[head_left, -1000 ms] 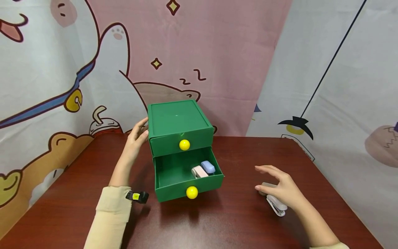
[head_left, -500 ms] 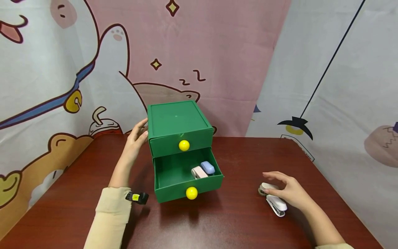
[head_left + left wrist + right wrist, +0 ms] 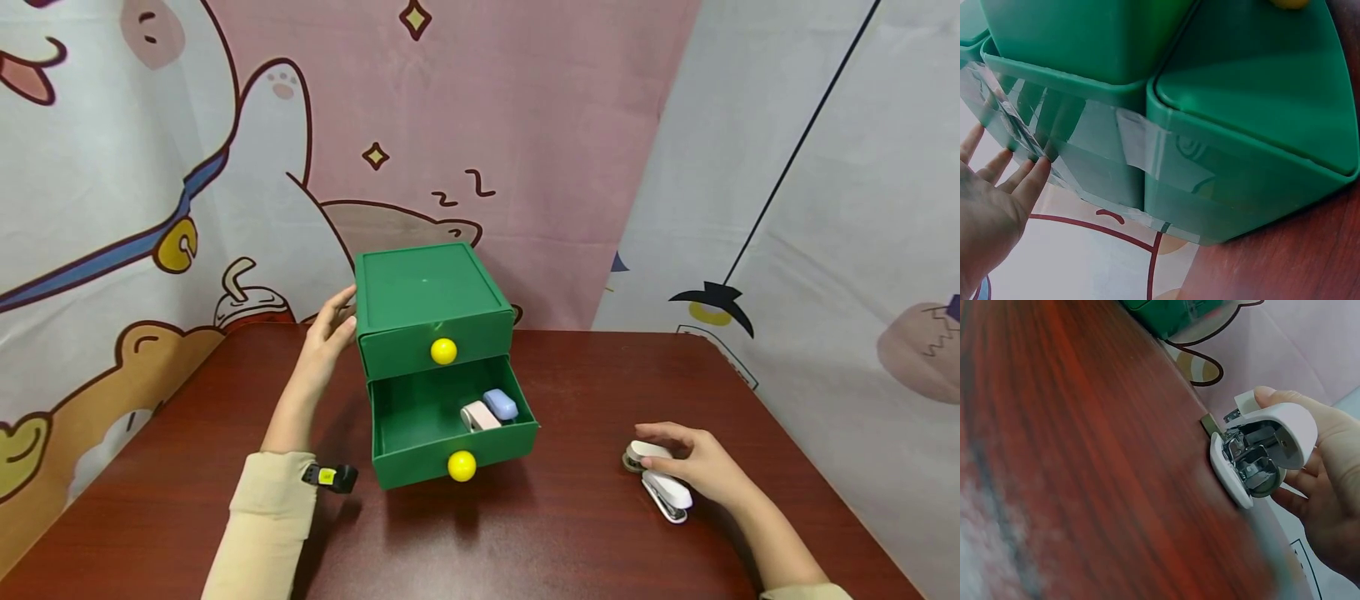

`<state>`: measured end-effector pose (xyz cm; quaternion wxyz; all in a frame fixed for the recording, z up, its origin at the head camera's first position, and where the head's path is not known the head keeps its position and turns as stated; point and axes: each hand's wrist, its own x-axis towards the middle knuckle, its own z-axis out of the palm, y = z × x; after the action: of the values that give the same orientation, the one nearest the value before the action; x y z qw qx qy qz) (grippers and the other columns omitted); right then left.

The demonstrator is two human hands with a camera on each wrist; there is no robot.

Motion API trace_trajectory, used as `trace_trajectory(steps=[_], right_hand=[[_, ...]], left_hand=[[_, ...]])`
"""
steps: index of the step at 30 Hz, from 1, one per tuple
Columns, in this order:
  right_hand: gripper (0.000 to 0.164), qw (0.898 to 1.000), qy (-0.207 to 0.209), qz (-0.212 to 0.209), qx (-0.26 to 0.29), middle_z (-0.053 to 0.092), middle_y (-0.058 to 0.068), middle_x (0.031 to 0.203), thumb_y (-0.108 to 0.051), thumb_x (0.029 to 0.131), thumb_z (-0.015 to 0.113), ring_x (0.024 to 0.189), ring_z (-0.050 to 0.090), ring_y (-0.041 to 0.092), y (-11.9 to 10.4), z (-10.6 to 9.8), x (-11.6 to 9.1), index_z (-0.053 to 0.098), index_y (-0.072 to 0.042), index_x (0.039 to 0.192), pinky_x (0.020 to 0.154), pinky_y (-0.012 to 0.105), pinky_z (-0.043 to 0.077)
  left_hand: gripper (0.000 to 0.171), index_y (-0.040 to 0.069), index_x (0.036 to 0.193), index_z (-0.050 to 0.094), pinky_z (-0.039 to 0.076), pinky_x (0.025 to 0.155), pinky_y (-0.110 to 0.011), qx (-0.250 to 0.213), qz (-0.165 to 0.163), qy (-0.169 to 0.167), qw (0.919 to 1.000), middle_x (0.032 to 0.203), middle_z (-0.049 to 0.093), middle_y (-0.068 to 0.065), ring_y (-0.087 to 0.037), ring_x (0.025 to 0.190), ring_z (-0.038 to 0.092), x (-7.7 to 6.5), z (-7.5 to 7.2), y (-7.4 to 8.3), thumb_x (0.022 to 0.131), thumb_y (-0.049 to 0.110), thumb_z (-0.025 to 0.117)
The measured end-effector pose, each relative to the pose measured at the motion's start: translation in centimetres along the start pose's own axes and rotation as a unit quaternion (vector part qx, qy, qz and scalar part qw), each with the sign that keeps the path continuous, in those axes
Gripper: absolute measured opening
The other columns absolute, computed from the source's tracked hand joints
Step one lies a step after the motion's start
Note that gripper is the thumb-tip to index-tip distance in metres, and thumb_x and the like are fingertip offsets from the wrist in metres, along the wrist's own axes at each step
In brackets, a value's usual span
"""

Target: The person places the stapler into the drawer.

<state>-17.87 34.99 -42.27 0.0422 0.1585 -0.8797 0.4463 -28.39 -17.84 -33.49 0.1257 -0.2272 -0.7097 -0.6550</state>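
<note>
A green two-drawer box (image 3: 427, 287) with yellow knobs stands on the table, its lower drawer (image 3: 412, 417) pulled out. My left hand (image 3: 324, 337) rests spread, nearly straight fingertips against the box's left side, which has clear tape (image 3: 1138, 140) on it. My right hand (image 3: 697, 458) holds a small cream-topped hole punch (image 3: 643, 452) with an olive base, thumb on the near side and fingers curved round the far side. Right in front of it lies a white stapler (image 3: 667, 493), which hides most of the punch in the right wrist view; the thumb shows beside the punch's cream top (image 3: 1246, 403).
Inside the lower drawer, at its right, lie a pale pink small item (image 3: 480, 415) and a blue rounded one (image 3: 501, 404). The upper drawer (image 3: 408, 350) is closed. A printed cloth (image 3: 570, 167) hangs behind the dark red table (image 3: 570, 517).
My right hand has come down and slightly right onto the hole punch, its fingers drawing closer together. The left hand, the box and the stapler stay put.
</note>
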Motion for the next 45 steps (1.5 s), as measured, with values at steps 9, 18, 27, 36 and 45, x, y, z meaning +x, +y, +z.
trace_trajectory(steps=[9, 18, 27, 36, 45], right_hand=[[0.035, 1.000, -0.003, -0.001, 0.001, 0.066, 0.012, 0.110, -0.015, 0.084, 0.075, 0.086, 0.058, 0.008, 0.5, 0.5, 0.2, 0.068, -0.001, 0.115, 0.069, 0.025, 0.048], [0.031, 1.000, 0.000, -0.025, -0.010, 0.067, 0.009, 0.110, -0.014, 0.085, 0.074, 0.092, 0.059, 0.007, 0.6, 0.7, 0.2, 0.069, -0.002, 0.114, 0.073, 0.022, 0.047], [0.031, 0.997, 0.043, -0.055, -0.025, 0.068, 0.006, 0.107, -0.011, 0.084, 0.074, 0.095, 0.060, 0.004, 0.0, 0.9, 0.5, 0.070, -0.001, 0.113, 0.079, 0.015, 0.044], [0.031, 0.995, 0.074, -0.067, -0.028, 0.068, 0.001, 0.105, -0.010, 0.083, 0.075, 0.092, 0.060, 0.005, -1.1, 0.8, 1.0, 0.071, -0.007, 0.113, 0.074, 0.018, 0.046], [0.032, 0.991, 0.097, -0.089, -0.018, 0.068, 0.002, 0.104, -0.007, 0.081, 0.077, 0.091, 0.060, 0.008, -4.2, 1.0, 1.5, 0.072, -0.011, 0.113, 0.070, 0.020, 0.049]], left_hand=[[0.051, 0.011, 0.150, 0.031, 0.026, 0.103, -0.056, 0.000, -0.001, 0.001, 1.0000, 0.150, 0.032, -0.012, -0.027, 0.137, 0.030, -0.1, 0.0, 0.0, 0.101, 0.016, 0.042], [0.051, 0.010, 0.150, 0.031, 0.026, 0.103, -0.056, 0.002, 0.002, 0.000, 1.0000, 0.150, 0.032, -0.011, -0.027, 0.136, 0.031, -0.1, -0.1, -0.1, 0.101, 0.016, 0.042], [0.051, 0.010, 0.150, 0.030, 0.027, 0.103, -0.055, -0.003, 0.003, -0.002, 1.0000, 0.150, 0.033, -0.012, -0.028, 0.136, 0.031, 0.0, -0.1, -0.1, 0.101, 0.016, 0.041], [0.051, 0.012, 0.150, 0.031, 0.027, 0.103, -0.056, -0.002, 0.003, 0.001, 1.0000, 0.150, 0.034, -0.011, -0.028, 0.136, 0.030, 0.1, -0.1, -0.2, 0.101, 0.015, 0.042], [0.050, 0.011, 0.150, 0.031, 0.029, 0.102, -0.054, -0.002, 0.002, 0.002, 1.0000, 0.149, 0.035, -0.012, -0.025, 0.135, 0.034, 0.1, -0.1, -0.2, 0.101, 0.015, 0.042]])
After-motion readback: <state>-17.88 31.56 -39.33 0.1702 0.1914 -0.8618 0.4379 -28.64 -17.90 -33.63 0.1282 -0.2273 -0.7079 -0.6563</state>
